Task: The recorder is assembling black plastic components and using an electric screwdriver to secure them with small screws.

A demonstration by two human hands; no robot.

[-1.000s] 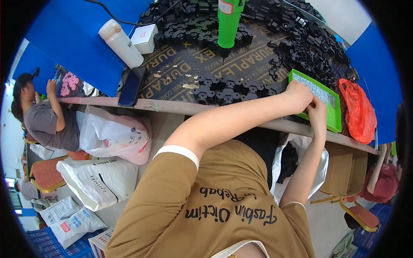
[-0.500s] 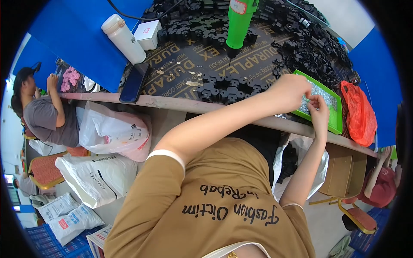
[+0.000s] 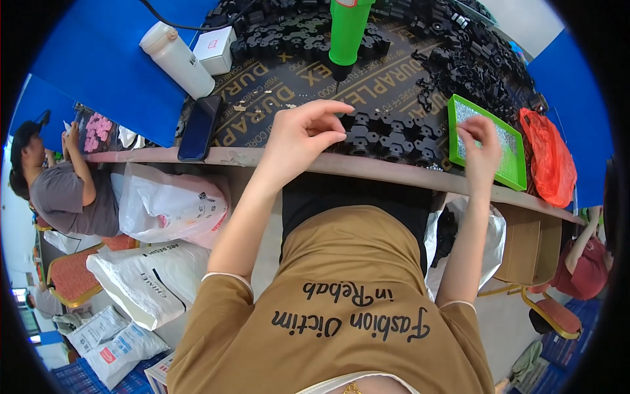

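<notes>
We hold our left hand (image 3: 295, 141) over the front of the bench (image 3: 239, 157), at the left end of a row of black parts (image 3: 397, 138). Its forefinger reaches out to the right and the thumb lies below it, with a gap between their tips; we cannot tell whether anything small sits in the curled fingers behind. Our right hand (image 3: 482, 148) is over the left part of a green tray (image 3: 523, 164), the fingers bent in toward the thumb. The tips are close together, but we cannot tell whether they pinch anything.

The tray lies at a slant on the right of the bench and carries a spread of small silver pieces (image 3: 507, 139). The row of black parts runs along the near side of the bench, between our two hands. Beyond it, a green power driver (image 3: 346, 33) points straight down, its thin bit lowermost. More black parts are heaped across the back and right of the bench.

Just right of the tray we see a crumpled red bag (image 3: 548, 157). Well to the left lie a dark phone (image 3: 199, 128), a white bottle (image 3: 178, 59) and a small white box (image 3: 214, 50) beside it.
</notes>
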